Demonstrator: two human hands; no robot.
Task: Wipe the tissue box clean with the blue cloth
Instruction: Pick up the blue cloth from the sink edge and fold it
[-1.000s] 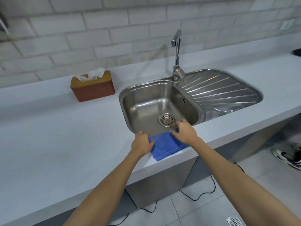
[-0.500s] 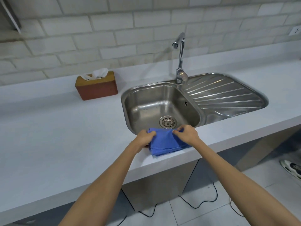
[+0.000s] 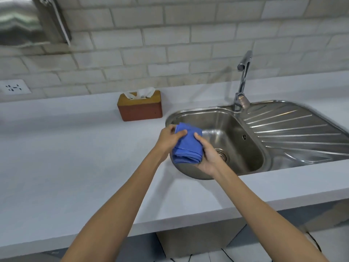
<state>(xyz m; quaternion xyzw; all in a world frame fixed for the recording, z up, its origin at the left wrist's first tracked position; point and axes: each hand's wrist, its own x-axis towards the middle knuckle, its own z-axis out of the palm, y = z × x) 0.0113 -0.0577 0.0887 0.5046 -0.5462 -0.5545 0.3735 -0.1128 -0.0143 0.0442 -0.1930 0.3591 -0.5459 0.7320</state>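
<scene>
A folded blue cloth [image 3: 188,145] is held up in the air over the left side of the sink basin. My left hand [image 3: 168,136] pinches its upper left corner. My right hand [image 3: 207,156] grips its right edge and cups it from below. The tissue box [image 3: 140,108], reddish-brown with a yellow-brown top and a white tissue sticking out, stands on the white counter near the wall, behind and to the left of my hands, apart from them.
A steel sink [image 3: 236,133] with a drainboard [image 3: 294,131] and a tall tap [image 3: 242,80] lies to the right. A wall socket [image 3: 14,87] and a steel dispenser [image 3: 24,21] are at the far left. The white counter [image 3: 66,157] stretches left.
Both hands have lifted the blue cloth off the counter's front edge and raised it over the sink. The view has swung left, so the tissue box now sits nearer the middle.
</scene>
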